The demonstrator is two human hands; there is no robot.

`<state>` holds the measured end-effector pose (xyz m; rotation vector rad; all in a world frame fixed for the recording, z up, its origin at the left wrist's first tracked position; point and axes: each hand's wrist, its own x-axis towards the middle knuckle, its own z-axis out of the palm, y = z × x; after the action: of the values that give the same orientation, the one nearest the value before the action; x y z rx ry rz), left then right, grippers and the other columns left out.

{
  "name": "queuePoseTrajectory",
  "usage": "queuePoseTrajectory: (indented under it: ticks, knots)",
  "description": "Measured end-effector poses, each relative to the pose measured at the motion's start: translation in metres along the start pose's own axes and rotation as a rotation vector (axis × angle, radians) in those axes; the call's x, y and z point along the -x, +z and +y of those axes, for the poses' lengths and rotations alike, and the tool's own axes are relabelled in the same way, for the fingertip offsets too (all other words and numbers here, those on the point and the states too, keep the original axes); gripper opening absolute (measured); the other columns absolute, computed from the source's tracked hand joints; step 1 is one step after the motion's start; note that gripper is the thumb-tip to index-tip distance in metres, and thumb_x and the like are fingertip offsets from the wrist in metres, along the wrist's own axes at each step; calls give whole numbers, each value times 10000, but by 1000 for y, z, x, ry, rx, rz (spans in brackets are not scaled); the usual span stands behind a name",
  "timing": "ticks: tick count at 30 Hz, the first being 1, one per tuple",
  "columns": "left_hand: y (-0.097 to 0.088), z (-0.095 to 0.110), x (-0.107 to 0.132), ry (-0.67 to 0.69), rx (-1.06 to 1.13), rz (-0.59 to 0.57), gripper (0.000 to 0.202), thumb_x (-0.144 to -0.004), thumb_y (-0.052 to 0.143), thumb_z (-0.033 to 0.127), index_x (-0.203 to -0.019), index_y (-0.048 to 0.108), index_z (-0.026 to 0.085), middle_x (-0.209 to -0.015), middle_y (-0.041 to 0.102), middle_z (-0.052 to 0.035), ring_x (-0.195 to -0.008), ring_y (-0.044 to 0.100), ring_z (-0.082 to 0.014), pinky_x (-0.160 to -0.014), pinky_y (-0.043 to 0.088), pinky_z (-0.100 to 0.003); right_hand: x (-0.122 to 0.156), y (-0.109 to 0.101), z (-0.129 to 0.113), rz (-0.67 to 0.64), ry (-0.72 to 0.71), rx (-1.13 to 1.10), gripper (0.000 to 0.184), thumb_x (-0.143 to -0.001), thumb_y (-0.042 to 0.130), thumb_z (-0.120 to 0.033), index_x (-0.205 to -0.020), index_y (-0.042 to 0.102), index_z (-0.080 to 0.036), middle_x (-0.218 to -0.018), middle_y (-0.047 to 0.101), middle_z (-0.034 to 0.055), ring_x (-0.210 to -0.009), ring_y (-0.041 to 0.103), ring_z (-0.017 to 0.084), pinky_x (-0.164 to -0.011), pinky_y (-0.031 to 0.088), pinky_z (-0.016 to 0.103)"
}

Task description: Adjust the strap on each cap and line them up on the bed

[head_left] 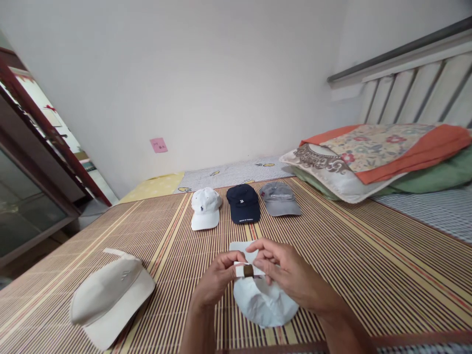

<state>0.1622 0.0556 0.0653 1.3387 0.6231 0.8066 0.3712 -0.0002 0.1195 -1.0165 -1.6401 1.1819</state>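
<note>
A pale blue-white baseball cap lies on the striped bamboo mat, its brim pointing away from me and its back strap towards me. My left hand pinches one end of the cap's strap, to the left of a dark brownish buckle. On the other side, my right hand has its fingers closed at the strap's right end, with the forefinger curled over it. Part of the brim is hidden behind my hands. A beige cap rests on the mat to the left, apart from both hands.
Beyond my hands a white cap, a navy cap and a grey cap stand in a row on the bamboo mat. Pillows are stacked at the right. A pink note is on the wall.
</note>
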Motion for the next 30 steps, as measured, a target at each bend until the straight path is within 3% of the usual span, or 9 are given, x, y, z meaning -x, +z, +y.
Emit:
queuePoseTrajectory:
  ticks: [5, 10, 16, 25, 30]
  knots:
    - [-3, 0, -2, 7, 25, 29, 397, -790, 848, 488, -716, 628, 166, -626, 453, 52, -575, 316, -83, -560, 213, -257, 4, -27, 11, 101, -29, 56, 387, -1018, 543, -551, -1131, 726, -229, -1053, 786, 67, -1004, 707, 232, -878, 488, 358]
    - [-6, -1, 0, 4, 53, 38, 437, -762, 864, 535, -729, 635, 164, -648, 484, 43, -585, 356, -89, -564, 238, -256, 6, -46, 28, -25, 44, 110, 319, -924, 686, -497, -1026, 780, -209, -1004, 782, 66, -911, 675, 230, -782, 474, 338]
    - [-11, -6, 1, -18, 27, 52, 418, -747, 876, 515, -745, 665, 154, -650, 528, 31, -588, 386, -90, -571, 254, -251, 0, -42, 39, -48, 16, 79, 232, -884, 710, -400, -826, 747, -179, -771, 672, 7, -707, 550, 152, -640, 391, 288]
    - [-3, -2, 0, -73, -23, 37, 332, -766, 845, 428, -705, 652, 164, -578, 490, 50, -529, 340, -80, -537, 223, -255, -1, -33, 34, -66, 7, 43, 184, -882, 716, -353, -804, 734, -188, -754, 639, -15, -673, 493, 122, -598, 344, 269]
    - [-2, -1, -2, -57, -68, 42, 422, -814, 797, 540, -712, 656, 156, -605, 488, 41, -552, 345, -86, -554, 239, -259, -1, -28, 29, -81, 15, 56, 215, -883, 708, -381, -811, 741, -181, -755, 652, 0, -663, 506, 126, -577, 348, 264]
